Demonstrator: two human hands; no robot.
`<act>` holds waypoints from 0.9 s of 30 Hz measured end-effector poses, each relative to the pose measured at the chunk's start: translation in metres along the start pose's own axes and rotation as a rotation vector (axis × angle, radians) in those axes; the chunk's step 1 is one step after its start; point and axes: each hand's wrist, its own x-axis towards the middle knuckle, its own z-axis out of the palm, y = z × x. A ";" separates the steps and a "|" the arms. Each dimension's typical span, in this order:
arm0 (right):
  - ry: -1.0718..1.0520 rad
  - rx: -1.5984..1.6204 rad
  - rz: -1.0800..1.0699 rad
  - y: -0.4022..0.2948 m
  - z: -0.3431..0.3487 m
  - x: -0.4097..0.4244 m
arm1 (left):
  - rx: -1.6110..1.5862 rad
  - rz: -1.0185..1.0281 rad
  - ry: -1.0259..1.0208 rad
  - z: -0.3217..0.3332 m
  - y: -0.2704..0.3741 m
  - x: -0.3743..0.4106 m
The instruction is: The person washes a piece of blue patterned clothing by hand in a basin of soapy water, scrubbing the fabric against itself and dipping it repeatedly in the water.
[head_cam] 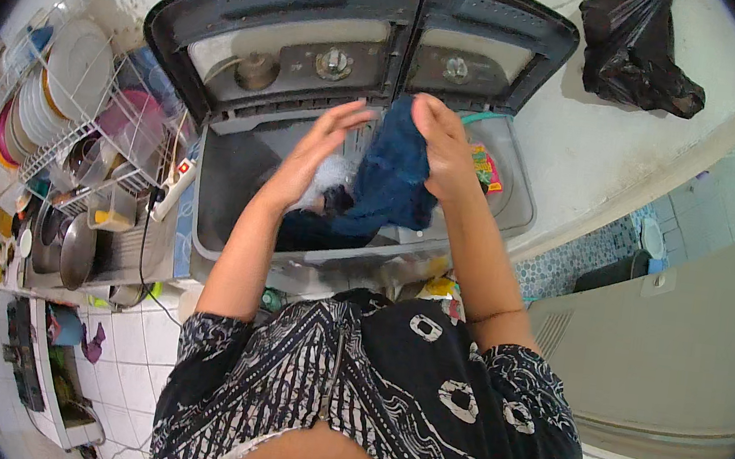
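A twin-tub washing machine [226,213] stands before me with both lids raised. My right hand [441,146] grips the upper edge of a dark blue cloth [394,171], which hangs over the left tub's right part and the divider. To the left of the cloth, my left hand [319,149] is raised over the tub with its fingers apart and nothing visible in it. Below the hands lie a whitish fabric [333,174] and dark laundry [312,233], partly covered by the blue cloth. A colourful packet [487,168] rests on the right compartment, beside my right wrist.
A wire dish rack [64,151] with plates stands at the left, above a sink with pans [78,251]. A lit power strip [176,189] sits beside the machine. A black plastic bag [639,56] hangs at the upper right. A large pale grey panel [653,350] is at the right.
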 end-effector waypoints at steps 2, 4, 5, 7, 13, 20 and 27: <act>0.007 -0.263 0.099 -0.006 0.015 0.011 | -0.154 -0.058 -0.053 0.013 -0.010 0.003; -0.069 -0.254 0.229 -0.012 0.023 0.020 | -0.208 -0.104 0.037 0.022 -0.014 0.004; -0.105 -0.250 0.293 -0.013 0.026 0.024 | -0.236 -0.126 0.082 0.023 -0.013 0.003; -0.070 -0.284 0.299 -0.009 0.019 0.030 | -0.437 -0.114 0.205 0.023 -0.007 0.009; -0.428 -0.920 0.403 0.037 -0.056 0.003 | -0.685 -0.015 0.253 -0.017 0.002 0.013; 0.121 0.121 0.098 0.045 -0.068 0.042 | -0.620 -0.185 0.328 -0.039 -0.008 0.014; -0.050 -1.002 -0.457 0.082 0.064 0.042 | -0.729 -0.433 0.700 -0.034 -0.024 0.009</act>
